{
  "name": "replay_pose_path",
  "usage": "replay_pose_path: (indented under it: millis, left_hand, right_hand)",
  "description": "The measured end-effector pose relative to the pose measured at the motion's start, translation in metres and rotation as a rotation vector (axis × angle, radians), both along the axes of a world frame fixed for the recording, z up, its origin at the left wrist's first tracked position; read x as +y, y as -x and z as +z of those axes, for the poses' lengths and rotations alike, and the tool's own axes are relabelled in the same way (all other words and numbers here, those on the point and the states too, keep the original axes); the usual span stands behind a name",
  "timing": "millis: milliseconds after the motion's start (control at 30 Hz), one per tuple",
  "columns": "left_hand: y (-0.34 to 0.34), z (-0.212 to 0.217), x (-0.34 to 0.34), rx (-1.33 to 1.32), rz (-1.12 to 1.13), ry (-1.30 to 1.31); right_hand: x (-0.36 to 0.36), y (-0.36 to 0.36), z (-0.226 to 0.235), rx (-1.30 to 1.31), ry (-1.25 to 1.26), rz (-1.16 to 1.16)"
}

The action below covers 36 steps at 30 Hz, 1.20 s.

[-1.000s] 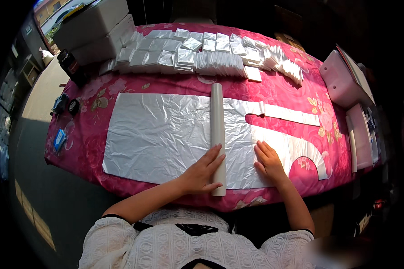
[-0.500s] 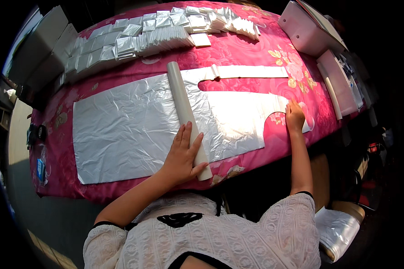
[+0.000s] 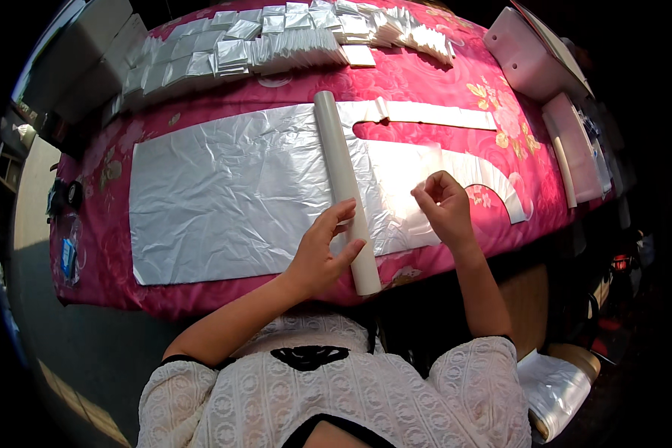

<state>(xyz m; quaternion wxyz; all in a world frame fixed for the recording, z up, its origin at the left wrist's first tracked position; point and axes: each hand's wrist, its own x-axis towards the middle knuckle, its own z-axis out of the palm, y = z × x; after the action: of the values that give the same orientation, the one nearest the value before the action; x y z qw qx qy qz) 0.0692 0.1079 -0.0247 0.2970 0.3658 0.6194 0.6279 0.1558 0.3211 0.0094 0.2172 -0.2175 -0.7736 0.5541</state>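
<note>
A thin white plastic sheet (image 3: 224,201), cut like an apron with straps at its right end, lies spread on the table. Across it rests a long pale grey tube (image 3: 336,153), slanting from the far side toward me. My left hand (image 3: 325,250) is at the tube's near end, fingers apart, thumb and fingertips against its left side without wrapping round it. Over the sheet's right part is my right hand (image 3: 448,209), its fingers curled and thumb and forefinger pinched together. Whether a bit of the film is between them I cannot make out.
Stacks of folded white plastic packets (image 3: 291,48) line the table's far side. White boxes (image 3: 534,56) stand at the far right, larger boxes (image 3: 89,56) at the far left. A pink flowered cloth (image 3: 418,82) covers the table. Below right sits a plastic roll (image 3: 556,388).
The tube and my left hand have shifted right along the sheet. My right hand has left the strap at the right end and come inward to the left, with its fingers pinched.
</note>
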Motion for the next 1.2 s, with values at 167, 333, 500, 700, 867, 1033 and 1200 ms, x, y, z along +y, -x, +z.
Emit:
replay_pose_path:
  millis: [167,333,500,700,867,1033,1200]
  left_hand:
    - [0.047,0.023,-0.039,-0.599,-0.216,0.194]
    - [0.123,0.02,-0.14,-0.428,0.155,0.441]
    - [0.168,0.017,-0.214,-0.232,0.298,0.696]
    - [0.157,0.054,-0.172,1.118,0.433,0.875]
    - [0.079,0.031,-0.056,0.921,0.108,0.31]
    - [0.046,-0.028,0.018,0.919,0.099,0.339]
    - [0.04,-0.041,0.03,1.071,0.105,0.468]
  right_hand:
    - [-0.108,0.003,0.024,-0.032,-0.147,0.647]
    - [-0.112,-0.024,0.023,-0.045,-0.676,0.285]
    - [-0.107,-0.044,0.016,-0.609,-0.551,0.2]
    - [-0.11,-0.052,-0.004,-0.71,-0.327,0.251]
    - [-0.107,-0.058,0.005,-0.767,-0.217,0.284]
    - [-0.104,-0.072,0.001,-0.78,-0.207,0.327]
    - [-0.083,-0.066,-0.006,-0.797,-0.088,0.44]
